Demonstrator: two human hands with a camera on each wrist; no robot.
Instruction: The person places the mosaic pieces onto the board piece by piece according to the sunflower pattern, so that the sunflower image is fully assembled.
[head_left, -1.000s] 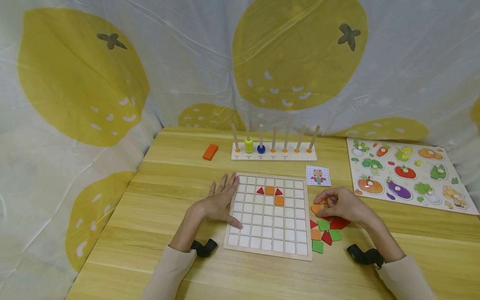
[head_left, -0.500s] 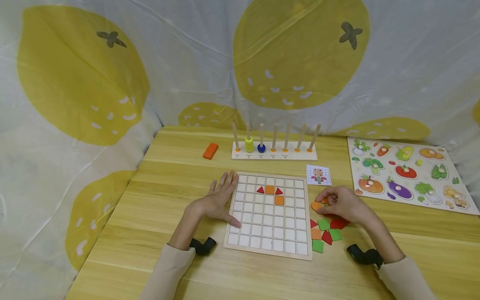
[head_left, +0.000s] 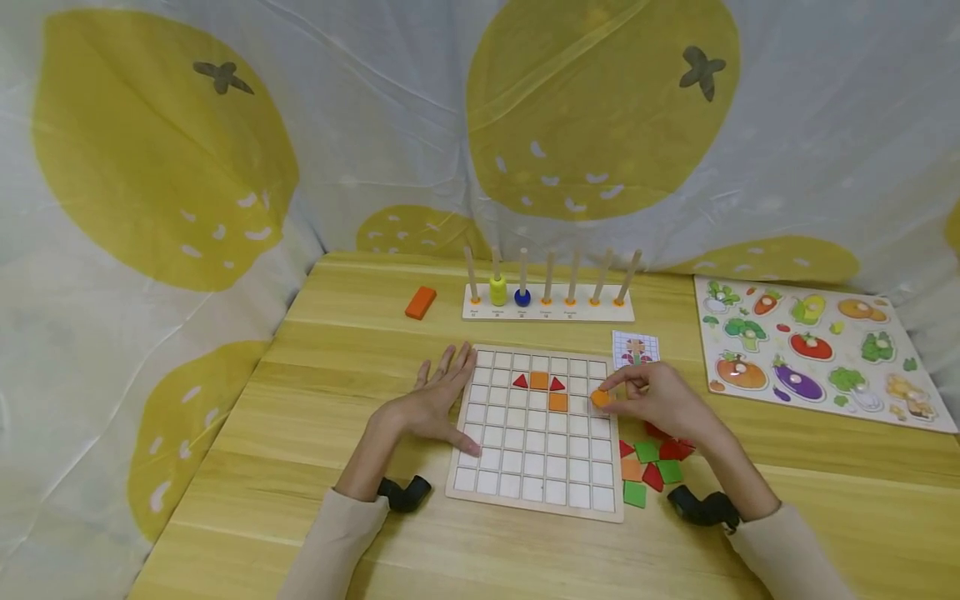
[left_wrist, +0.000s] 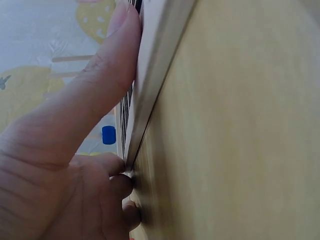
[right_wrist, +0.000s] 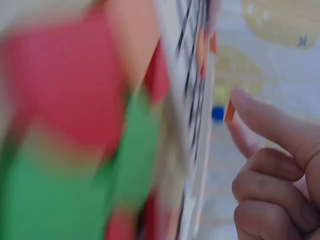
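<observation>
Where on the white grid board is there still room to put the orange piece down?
Most of the grid board is bare: every row below the lower orange square, plus the left and right columns. The right hand holds the orange piece over the right side. It is crowded only at the red triangles and beside the board, in the loose pile.

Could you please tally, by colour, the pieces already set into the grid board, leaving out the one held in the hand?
Orange squares: 2
Red triangles: 2
Total on the grid board: 4
The right hand pinches a fifth, an orange piece.
</observation>
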